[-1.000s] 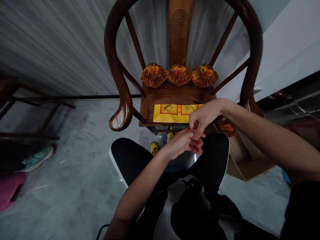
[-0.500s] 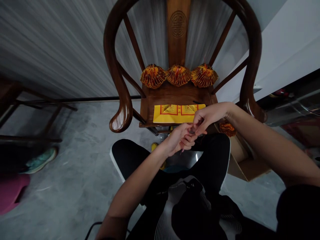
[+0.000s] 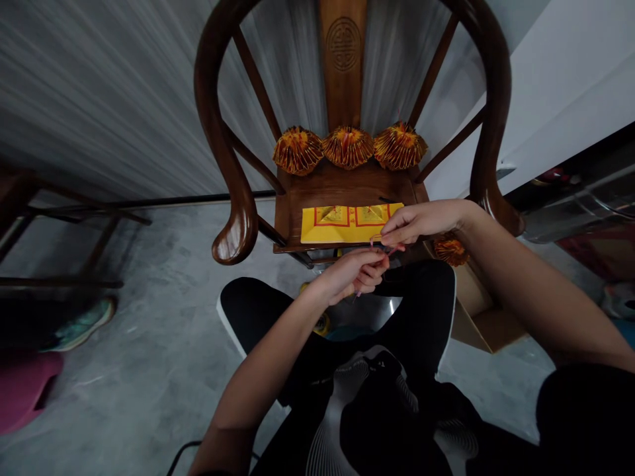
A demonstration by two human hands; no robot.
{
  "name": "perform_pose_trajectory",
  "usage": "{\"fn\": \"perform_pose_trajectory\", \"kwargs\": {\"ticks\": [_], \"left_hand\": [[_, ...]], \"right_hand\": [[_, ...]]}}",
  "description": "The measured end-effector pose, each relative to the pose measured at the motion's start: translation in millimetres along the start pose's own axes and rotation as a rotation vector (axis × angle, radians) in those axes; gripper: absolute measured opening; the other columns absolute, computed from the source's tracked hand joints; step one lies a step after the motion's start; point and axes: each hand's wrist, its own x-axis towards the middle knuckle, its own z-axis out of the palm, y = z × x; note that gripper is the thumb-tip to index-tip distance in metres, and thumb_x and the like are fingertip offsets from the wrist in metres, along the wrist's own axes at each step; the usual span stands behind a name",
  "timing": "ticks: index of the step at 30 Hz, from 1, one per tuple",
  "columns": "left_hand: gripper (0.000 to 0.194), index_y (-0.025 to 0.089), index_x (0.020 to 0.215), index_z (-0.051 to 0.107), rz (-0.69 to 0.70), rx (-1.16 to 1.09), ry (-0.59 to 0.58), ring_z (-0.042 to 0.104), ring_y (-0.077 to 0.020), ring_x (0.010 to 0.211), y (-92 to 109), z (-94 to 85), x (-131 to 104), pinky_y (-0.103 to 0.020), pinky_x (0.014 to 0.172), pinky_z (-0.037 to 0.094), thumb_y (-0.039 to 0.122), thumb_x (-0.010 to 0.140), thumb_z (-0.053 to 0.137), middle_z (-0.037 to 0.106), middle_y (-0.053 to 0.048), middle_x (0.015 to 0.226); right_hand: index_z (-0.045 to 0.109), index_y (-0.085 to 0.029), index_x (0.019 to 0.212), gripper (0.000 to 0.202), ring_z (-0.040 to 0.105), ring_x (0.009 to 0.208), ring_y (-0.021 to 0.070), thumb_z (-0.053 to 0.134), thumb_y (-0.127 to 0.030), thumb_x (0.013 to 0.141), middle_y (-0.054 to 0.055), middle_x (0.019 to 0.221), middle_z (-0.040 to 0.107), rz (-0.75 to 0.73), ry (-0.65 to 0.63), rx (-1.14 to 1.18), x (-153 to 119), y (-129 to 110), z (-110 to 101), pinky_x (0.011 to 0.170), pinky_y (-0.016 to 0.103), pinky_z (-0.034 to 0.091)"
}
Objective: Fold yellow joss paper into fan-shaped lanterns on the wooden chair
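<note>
A thin pink string (image 3: 372,242) runs between my hands, just in front of the chair seat. My left hand (image 3: 353,274) is closed, pinching the string between thumb and fingers, and a short pink end shows below it. Slightly higher and to the right, my right hand (image 3: 409,225) pinches the string at its fingertips. Beyond them a yellow sheet of paper (image 3: 317,234) with red frames and gold patches lies on the wooden seat (image 3: 337,188). Three pleated gold-and-red paper fans (image 3: 348,148) stand in a row along the back of the seat.
The chair's curved armrests (image 3: 235,231) rise on both sides. On the floor to the right is an open cardboard box (image 3: 489,327), with another pleated fan (image 3: 450,251) by it. At left are a pink stool (image 3: 30,390) and someone's green shoe (image 3: 82,324).
My hands were close together and have drawn slightly apart, showing the pink string between them. The view has shifted slightly.
</note>
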Motion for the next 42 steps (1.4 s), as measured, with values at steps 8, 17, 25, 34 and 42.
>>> {"fn": "perform_pose_trajectory", "kwargs": {"ticks": [8,17,25,34,42], "left_hand": [[0.034,0.019,0.074,0.048,0.045,-0.001,-0.023,0.015,-0.006,0.05,1,-1.1,-3,-0.016,0.045,0.019,0.022,0.107,0.049,0.024,0.01,0.065],[0.034,0.021,0.074,0.045,0.041,0.006,-0.041,0.014,-0.0057,0.05,-4,-8.5,-3,-0.017,0.044,0.017,0.024,0.108,0.048,0.023,0.01,0.067],[0.036,0.022,0.071,0.039,0.031,0.044,-0.033,0.014,-0.0051,0.049,-5,-9.7,-3,-0.018,0.044,0.016,0.027,0.104,0.052,0.023,0.01,0.066],[0.036,0.024,0.062,0.037,0.069,0.292,0.207,0.016,-0.0063,0.046,3,-3.0,-12,-0.022,0.044,0.013,0.022,0.094,0.052,0.027,0.007,0.055],[0.045,0.022,0.057,0.043,0.176,0.46,0.285,0.023,-0.0069,0.047,21,-5.5,-35,-0.023,0.045,0.014,0.042,0.093,0.062,0.034,0.006,0.053]], "right_hand": [[0.069,-0.018,0.08,0.058,0.04,0.064,0.0101,0.07,-0.074,0.096,-0.004,0.071,0.055,-0.031,0.037,-0.004,0,12,-4,0.059,0.028,0.031],[0.073,-0.018,0.085,0.055,0.037,0.064,0.01,0.078,-0.072,0.09,-0.005,0.071,0.052,0.059,0.12,0.091,-9,29,-13,0.058,0.028,0.028],[0.077,-0.019,0.113,0.065,0.063,0.089,0.0192,0.061,-0.08,0.098,0.006,0.099,0.071,0.011,0.169,-0.075,-17,24,-16,0.081,0.032,0.051],[0.027,-0.031,0.177,0.121,0.036,0.168,0.0352,0.092,-0.064,0.08,0.013,0.182,0.035,-0.327,0.447,-0.212,5,-4,73,0.136,0.053,0.033],[0.068,-0.023,0.11,0.04,0.067,0.086,0.0228,0.062,-0.062,0.106,0.004,0.093,0.073,-0.26,0.454,-0.055,41,8,109,0.084,0.037,0.053]]}}
